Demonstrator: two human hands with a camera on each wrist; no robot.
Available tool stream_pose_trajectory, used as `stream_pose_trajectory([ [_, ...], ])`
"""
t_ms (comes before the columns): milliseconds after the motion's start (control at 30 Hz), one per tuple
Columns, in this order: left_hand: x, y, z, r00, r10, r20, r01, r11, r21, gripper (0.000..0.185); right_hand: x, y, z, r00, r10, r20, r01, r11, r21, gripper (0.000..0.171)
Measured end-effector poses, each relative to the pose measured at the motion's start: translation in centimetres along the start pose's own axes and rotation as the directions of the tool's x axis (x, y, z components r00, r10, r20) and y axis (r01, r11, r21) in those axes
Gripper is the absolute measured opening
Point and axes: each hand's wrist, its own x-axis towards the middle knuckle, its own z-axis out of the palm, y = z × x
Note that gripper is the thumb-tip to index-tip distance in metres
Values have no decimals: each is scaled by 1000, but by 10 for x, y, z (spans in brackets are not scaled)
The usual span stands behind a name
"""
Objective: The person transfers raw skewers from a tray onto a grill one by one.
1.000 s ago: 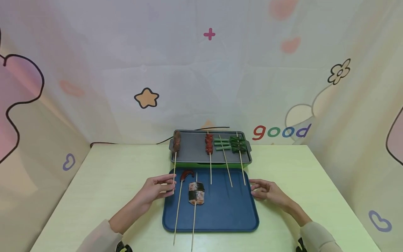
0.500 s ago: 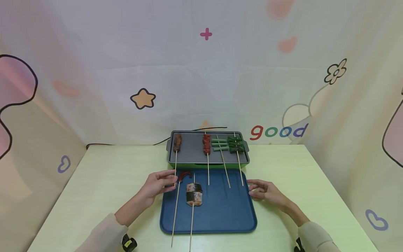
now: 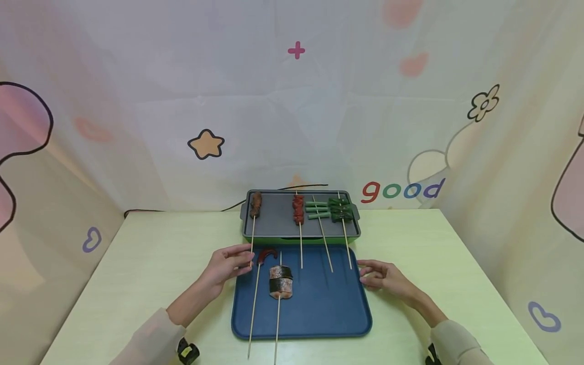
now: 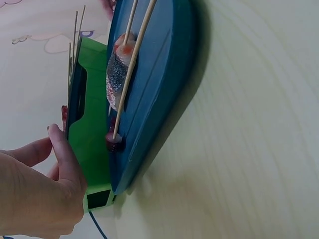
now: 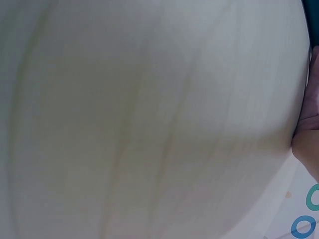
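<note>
On the table [image 3: 150,263], left hand [image 3: 225,266] pinches meat skewer [image 3: 253,223].

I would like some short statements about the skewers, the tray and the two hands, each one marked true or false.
1. Four skewers have their food on the grey grill plate. True.
2. The left hand pinches the stick of the brown meat skewer. True.
3. The right hand holds a skewer. False: it holds nothing and lies at the right edge of the blue tray.
4. The blue tray carries three skewers. False: two, the curled red piece and the salmon piece.
</note>
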Motion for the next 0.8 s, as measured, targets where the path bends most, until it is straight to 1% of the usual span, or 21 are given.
stream_pose_trajectory([
  [133, -2, 0, -2, 1000, 2, -6, -2, 1000, 3, 43, 0, -1, 1, 1000, -1, 0, 1, 1000, 4, 61],
  [233, -5, 0, -4, 1000, 8, 2, -8, 1000, 7, 44, 0, -1, 1, 1000, 2, -6, -2, 1000, -2, 61],
  [333, -12, -1, -7, 1000, 6, 11, -6, 999, 39, 43, 0, -2, 2, 1000, 3, -8, -3, 1000, -7, 61],
  [500, -29, -4, -11, 999, -1, 34, -3, 993, 121, 41, 0, -1, 2, 1000, 8, -6, -8, 1000, -10, 60],
  [567, -36, -5, -12, 998, -8, 58, -1, 990, 142, 40, 1, -1, 1, 1000, 11, -7, -11, 1000, -9, 60],
  [667, -48, -11, -15, 993, -29, 113, 9, 984, 179, 41, 1, 0, 1, 1000, 11, -7, -11, 1000, -12, 60],
  [800, -63, -23, -21, 978, -61, 200, 14, 974, 227, 43, 2, 1, 0, 1000, 12, -7, -12, 1000, -14, 60],
])
